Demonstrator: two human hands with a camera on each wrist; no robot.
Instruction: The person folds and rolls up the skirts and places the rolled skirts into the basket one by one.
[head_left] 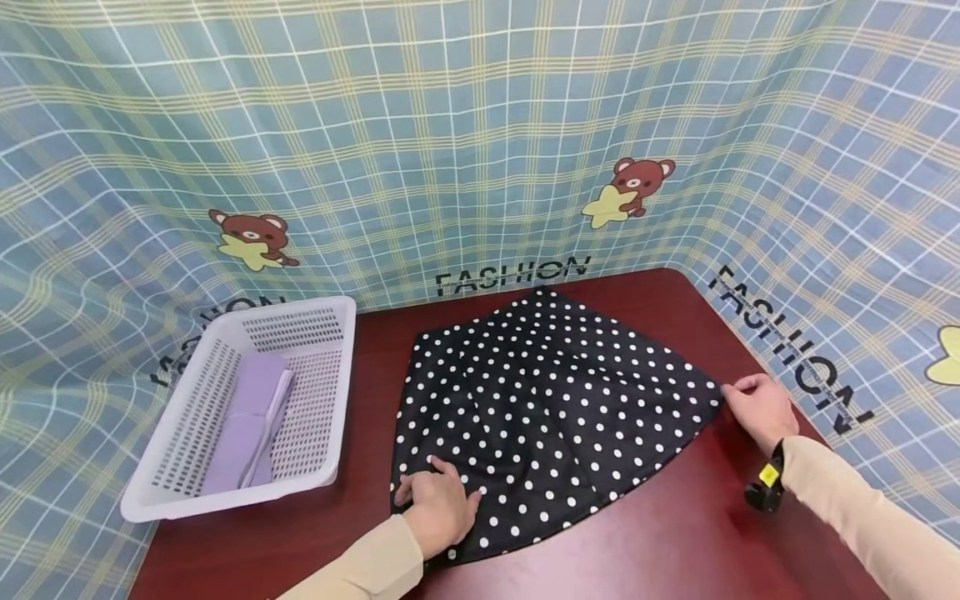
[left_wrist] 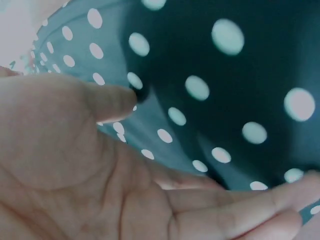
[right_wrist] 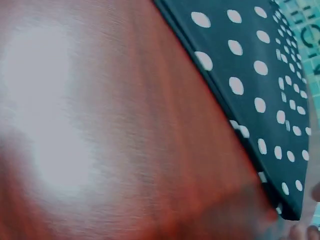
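Observation:
A black skirt with white polka dots (head_left: pixel 555 400) lies spread flat on the dark red table (head_left: pixel 675 525). My left hand (head_left: pixel 431 500) rests on its near left hem corner, fingers laid straight on the fabric. The left wrist view shows that palm (left_wrist: pixel 75 165) over the dotted cloth (left_wrist: pixel 240 75), the thumb tip touching it. My right hand (head_left: pixel 742 393) is at the skirt's right corner and pinches its tip. In the right wrist view the skirt's edge (right_wrist: pixel 260 75) runs across the table (right_wrist: pixel 100 125), with blurred fingertips (right_wrist: pixel 302 231) at the corner.
A white perforated basket (head_left: pixel 225 500) stands at the left of the table with a folded lilac cloth (head_left: pixel 247 417) inside. A blue plaid backdrop (head_left: pixel 480 125) with bear prints rises close behind and along both sides. Bare tabletop lies near the front edge.

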